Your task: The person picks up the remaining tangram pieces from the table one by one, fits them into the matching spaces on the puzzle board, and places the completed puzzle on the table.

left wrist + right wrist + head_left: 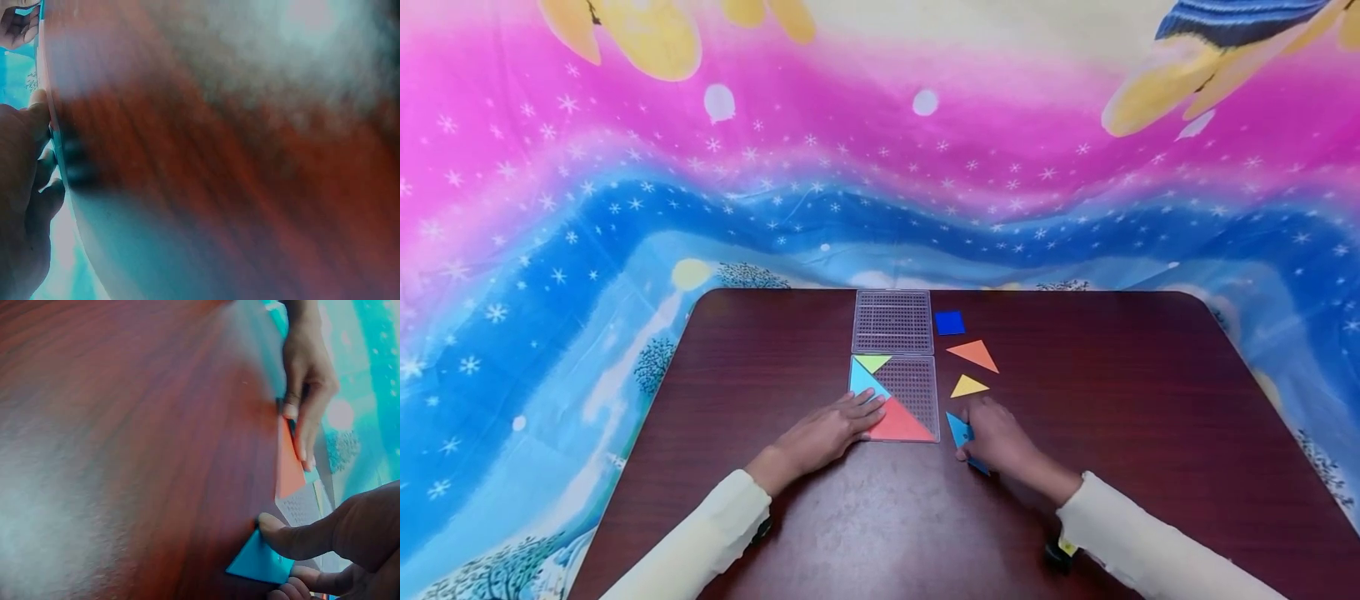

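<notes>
Right hand [1002, 437] pinches a blue triangle [259, 562] — left hand [829, 432], fingers extended, touches coral triangle [901, 423].

The pinched blue triangle [260, 561] is partly hidden; the left wrist view's tabletop [169, 144] blurs.

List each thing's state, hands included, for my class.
Gridded case: open, partly filled
Green triangle: inside case
Cyan piece: inside case
Coral piece: inside case
Blue square: loose
Orange triangle: loose
Yellow triangle: loose
Blue triangle: held
Left hand: resting on coral piece
Right hand: holding blue triangle
</notes>
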`<state>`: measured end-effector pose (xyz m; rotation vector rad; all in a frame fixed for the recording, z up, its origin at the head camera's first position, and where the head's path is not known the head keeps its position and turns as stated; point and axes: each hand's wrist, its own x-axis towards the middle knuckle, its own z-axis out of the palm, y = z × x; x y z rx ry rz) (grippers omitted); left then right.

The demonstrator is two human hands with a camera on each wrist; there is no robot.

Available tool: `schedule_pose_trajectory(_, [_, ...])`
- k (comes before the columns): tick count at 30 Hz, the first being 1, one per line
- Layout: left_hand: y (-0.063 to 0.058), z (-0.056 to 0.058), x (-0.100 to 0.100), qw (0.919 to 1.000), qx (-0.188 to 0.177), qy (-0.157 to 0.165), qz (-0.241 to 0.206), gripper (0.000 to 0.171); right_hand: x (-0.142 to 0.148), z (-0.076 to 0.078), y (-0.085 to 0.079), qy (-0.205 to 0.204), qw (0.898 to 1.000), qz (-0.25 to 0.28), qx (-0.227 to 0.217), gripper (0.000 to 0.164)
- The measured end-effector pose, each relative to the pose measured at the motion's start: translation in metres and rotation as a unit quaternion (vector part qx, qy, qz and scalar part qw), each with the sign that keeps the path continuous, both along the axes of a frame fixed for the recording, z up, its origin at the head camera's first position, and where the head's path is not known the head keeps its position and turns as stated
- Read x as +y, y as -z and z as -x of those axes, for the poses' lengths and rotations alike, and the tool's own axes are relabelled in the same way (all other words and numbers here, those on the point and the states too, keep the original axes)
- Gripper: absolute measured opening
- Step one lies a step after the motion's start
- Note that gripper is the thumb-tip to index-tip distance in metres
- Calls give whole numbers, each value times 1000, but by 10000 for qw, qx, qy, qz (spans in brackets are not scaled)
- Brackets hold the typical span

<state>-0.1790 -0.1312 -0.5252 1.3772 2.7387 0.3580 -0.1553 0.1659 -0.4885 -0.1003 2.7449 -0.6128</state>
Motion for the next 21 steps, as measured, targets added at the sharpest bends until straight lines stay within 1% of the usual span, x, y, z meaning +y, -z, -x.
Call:
schedule_pose_trajectory(3, [0,-1,0,10000,87,8,15,45,2,6,0,136,9988,222,-417,40])
schedule_pose_trajectory(6, [0,-1,1,9998,160,32,62,45,3,7,0,212,9977,235,-607,45])
schedule_pose_trajectory(10, [-2,0,1,9998,206,71,42,45,3,9,-1,313,9967,376,-653,42])
schedule_pose_trajectory(14, [-3,1,1,9997,209,121,-79,44,7,12,0,415,9945,682,-679,33])
schedule_pose_trajectory(18, [-3,1,0,9997,175,160,-75,45,12,16,2,339,9937,948,-497,22])
schedule_pose_trajectory(21, [-3,1,0,9997,153,166,46,47,16,20,2,386,9898,1312,-393,20])
